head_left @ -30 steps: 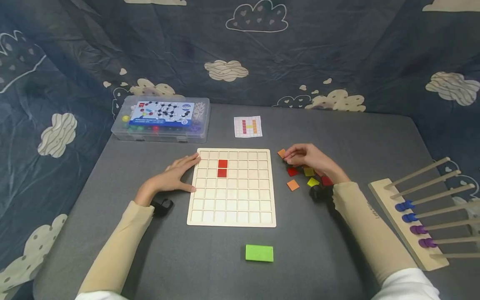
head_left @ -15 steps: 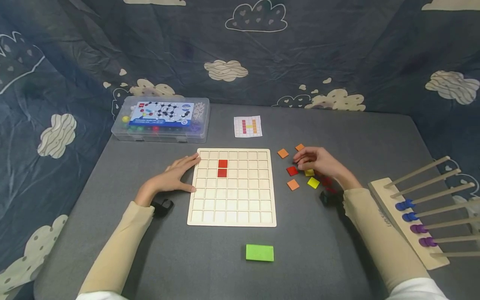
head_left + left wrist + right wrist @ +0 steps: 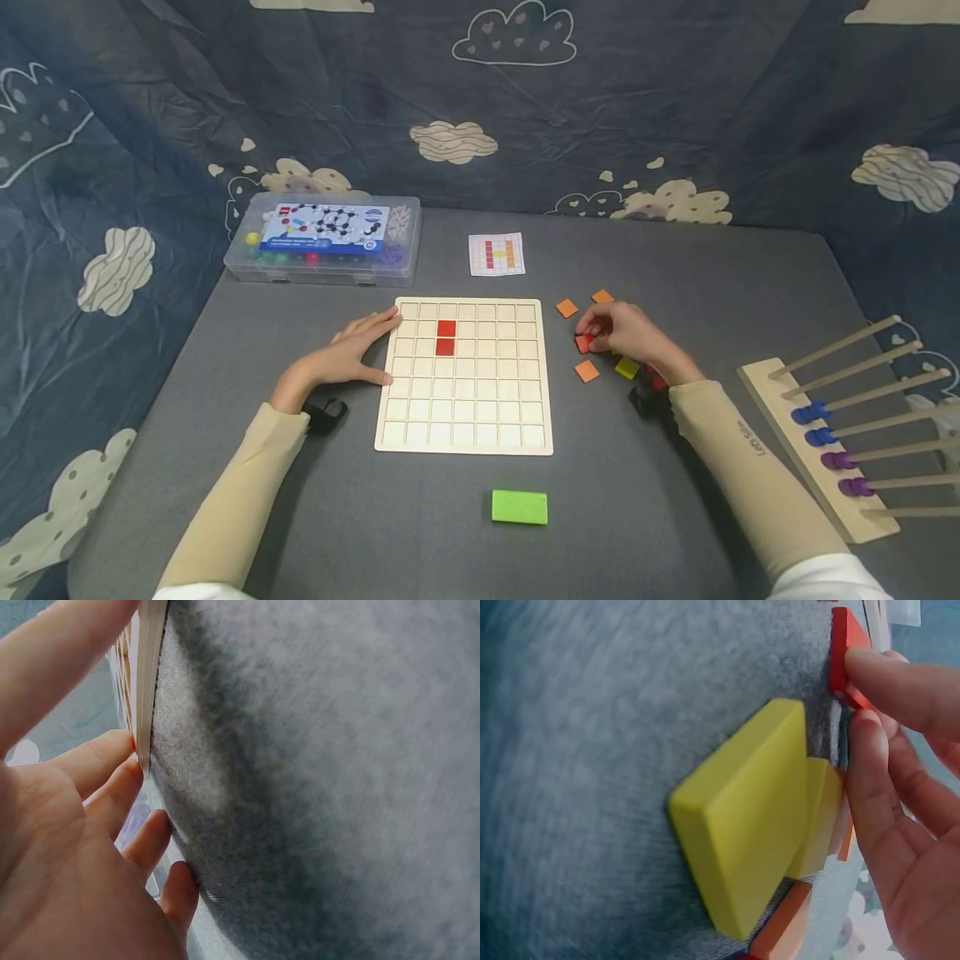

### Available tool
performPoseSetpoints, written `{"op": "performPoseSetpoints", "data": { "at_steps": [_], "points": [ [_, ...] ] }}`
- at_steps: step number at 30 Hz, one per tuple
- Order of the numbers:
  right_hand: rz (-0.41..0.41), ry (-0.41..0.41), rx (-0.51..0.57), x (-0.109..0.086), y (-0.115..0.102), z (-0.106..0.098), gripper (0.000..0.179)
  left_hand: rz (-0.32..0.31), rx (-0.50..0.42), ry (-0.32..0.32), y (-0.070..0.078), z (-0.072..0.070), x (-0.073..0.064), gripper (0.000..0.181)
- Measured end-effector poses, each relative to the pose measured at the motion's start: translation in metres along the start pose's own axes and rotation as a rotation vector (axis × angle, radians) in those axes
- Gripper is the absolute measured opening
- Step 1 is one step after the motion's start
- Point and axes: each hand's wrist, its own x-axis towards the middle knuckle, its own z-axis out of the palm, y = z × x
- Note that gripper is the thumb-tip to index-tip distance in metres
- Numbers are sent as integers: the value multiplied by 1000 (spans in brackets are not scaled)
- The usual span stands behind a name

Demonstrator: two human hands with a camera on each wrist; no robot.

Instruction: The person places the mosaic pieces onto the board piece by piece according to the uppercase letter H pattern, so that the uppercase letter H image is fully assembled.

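A wooden grid board (image 3: 462,390) lies mid-table. Two red tiles, an upper one (image 3: 446,328) and a lower one (image 3: 445,347), fill neighbouring cells. At the board's left edge rests my left hand (image 3: 341,354), its fingers spread; in the left wrist view the fingertips touch the board's side (image 3: 145,697). My right hand (image 3: 633,333), right of the board, pinches a loose red tile (image 3: 584,343) low at the table; the right wrist view shows the thumb (image 3: 900,686) against this tile (image 3: 839,652). Close by lie a yellow tile (image 3: 742,817) and orange tiles, one nearest the board (image 3: 566,308).
Behind the board lies a printed pattern card (image 3: 497,254). A clear plastic kit box (image 3: 322,237) stands at the back left. Nearest me is a green block (image 3: 520,507). A wooden peg rack (image 3: 817,450) with blue and purple pieces stands at the right.
My right hand first drew back right from the orange tiles, uncovering a second one, then came left and down onto the loose red tile. The left hand has stayed at the board.
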Motion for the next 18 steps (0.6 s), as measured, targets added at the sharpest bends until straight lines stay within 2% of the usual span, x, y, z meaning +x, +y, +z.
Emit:
{"op": "performPoseSetpoints", "data": {
  "at_steps": [7, 13, 18],
  "points": [
    [4, -22, 21, 2, -2, -2, 18, -17, 4, 0, 1, 0, 0, 94],
    [-28, -77, 215, 6, -12, -1, 14, -16, -3, -1, 1, 0, 0, 94],
    [-104, -129, 322, 19, -34, 15, 14, -21, -10, 0, 2, -1, -1, 95]
  ]
}}
